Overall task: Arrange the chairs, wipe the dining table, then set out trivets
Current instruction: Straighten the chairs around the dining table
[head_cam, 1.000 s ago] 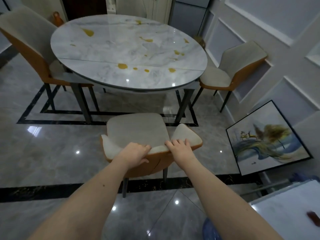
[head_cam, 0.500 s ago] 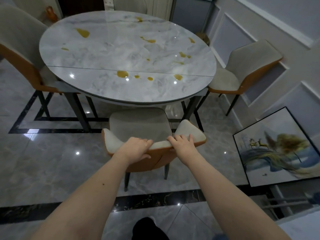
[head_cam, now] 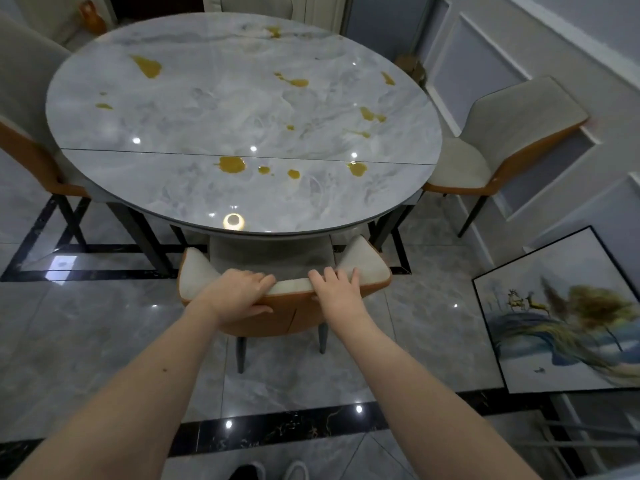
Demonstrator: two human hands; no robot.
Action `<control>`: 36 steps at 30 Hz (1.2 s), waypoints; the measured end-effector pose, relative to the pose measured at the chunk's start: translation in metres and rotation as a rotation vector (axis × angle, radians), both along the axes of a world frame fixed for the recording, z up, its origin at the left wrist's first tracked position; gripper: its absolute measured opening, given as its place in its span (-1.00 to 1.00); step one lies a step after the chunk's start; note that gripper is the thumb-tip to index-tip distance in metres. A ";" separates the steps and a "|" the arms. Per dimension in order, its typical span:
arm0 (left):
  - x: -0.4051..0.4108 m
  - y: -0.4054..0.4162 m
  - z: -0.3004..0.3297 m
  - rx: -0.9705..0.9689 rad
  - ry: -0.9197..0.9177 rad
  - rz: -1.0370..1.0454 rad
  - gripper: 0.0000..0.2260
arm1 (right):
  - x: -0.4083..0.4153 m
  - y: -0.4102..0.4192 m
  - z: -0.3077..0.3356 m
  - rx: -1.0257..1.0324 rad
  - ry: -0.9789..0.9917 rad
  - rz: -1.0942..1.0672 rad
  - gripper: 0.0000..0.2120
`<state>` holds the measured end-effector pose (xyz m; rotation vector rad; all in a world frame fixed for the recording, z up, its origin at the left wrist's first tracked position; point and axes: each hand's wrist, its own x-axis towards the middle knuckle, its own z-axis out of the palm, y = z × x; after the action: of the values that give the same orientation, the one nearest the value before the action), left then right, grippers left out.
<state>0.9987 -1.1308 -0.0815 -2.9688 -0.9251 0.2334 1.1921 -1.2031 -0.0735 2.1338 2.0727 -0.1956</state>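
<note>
Both hands are on the backrest of the near chair (head_cam: 363, 268): the left hand (head_cam: 239, 294) curls its fingers over the top edge with the thumb behind, and the right hand (head_cam: 337, 289) hooks its slightly spread fingers over it. The chair's seat sits tucked under the round table (head_cam: 173, 188), whose marble top carries yellow spills (head_cam: 232, 165). Two more chairs flank it, one left (head_cam: 24, 98), one right (head_cam: 512, 133).
</note>
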 end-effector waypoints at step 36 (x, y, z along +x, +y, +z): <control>0.458 -0.034 0.074 -0.220 -0.177 0.021 -0.80 | 0.443 -0.094 0.075 -0.024 0.186 -0.343 -0.56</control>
<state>1.4565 -1.1645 -0.0072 -3.2265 -1.0093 0.0766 1.6347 -1.2968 0.0020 2.5291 1.7610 -0.4736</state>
